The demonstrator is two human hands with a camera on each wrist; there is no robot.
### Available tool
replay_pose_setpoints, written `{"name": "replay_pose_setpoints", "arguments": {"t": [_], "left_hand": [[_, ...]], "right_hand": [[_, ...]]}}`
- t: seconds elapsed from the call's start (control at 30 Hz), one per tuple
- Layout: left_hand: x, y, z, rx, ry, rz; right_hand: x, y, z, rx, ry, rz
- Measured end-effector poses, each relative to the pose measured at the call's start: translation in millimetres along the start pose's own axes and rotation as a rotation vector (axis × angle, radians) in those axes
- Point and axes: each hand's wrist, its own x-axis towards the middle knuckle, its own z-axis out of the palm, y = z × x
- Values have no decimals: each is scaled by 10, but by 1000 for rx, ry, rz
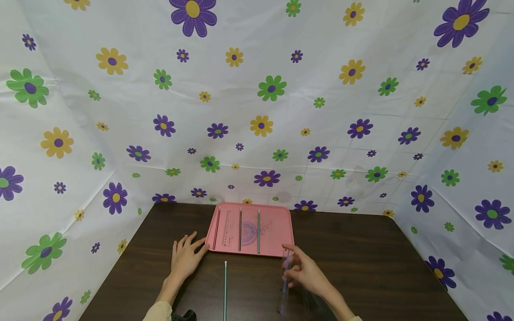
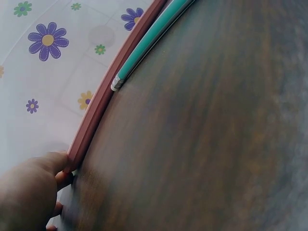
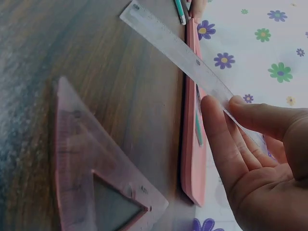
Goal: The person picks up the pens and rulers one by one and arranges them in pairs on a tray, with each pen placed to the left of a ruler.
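My right hand (image 1: 307, 274) pinches a clear ruler (image 3: 168, 45) between thumb and fingers, at the front right corner of a pink tray (image 1: 277, 252). My left hand (image 1: 186, 258) touches the tray's front left corner with its fingers spread and fairly straight. Inside the tray lie a dark red pencil (image 1: 217, 227), another ruler (image 1: 227, 227), a dark pencil (image 1: 240, 229), a protractor (image 1: 250, 232) and a green pencil (image 1: 259, 232). A second green pencil (image 1: 225, 285) lies on the table in front of the tray.
A clear set square (image 3: 79, 139) lies on the dark wooden table (image 1: 353, 254) near my right hand. Beyond the table's back edge hangs a white flowered cloth (image 1: 241, 111), which also covers both sides.
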Motion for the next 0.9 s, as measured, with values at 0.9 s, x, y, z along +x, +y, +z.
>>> {"name": "replay_pose_setpoints", "arguments": {"t": [0.9], "left_hand": [[13, -20, 14, 3, -5, -1]], "right_hand": [[529, -68, 34, -99, 266, -20]]}}
